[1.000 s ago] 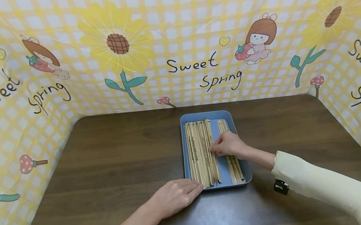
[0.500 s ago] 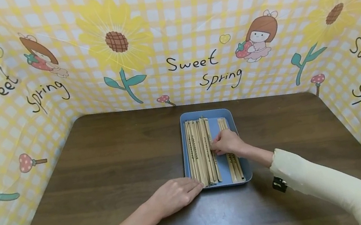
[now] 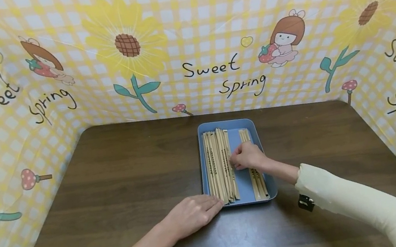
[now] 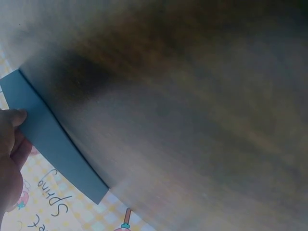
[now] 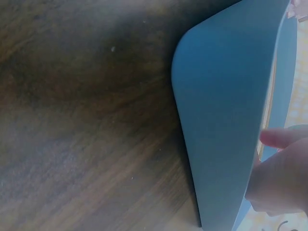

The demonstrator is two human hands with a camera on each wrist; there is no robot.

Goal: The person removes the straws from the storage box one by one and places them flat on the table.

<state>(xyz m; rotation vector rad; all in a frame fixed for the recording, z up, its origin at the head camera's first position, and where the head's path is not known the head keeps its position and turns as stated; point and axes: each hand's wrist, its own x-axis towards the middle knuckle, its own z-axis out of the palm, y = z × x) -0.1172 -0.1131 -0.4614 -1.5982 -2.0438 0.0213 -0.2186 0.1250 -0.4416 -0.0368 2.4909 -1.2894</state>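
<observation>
Right of centre on the brown table (image 3: 131, 174), a blue tray (image 3: 244, 185) holds slim tan packets: a thick row (image 3: 221, 167) at left, a thin row (image 3: 261, 186) at right. The left hand (image 3: 194, 214) grips the near-left rim between thumb and fingers; the right hand (image 3: 251, 157), fingers bent together, touches the thick row, any pinch being unclear.
</observation>
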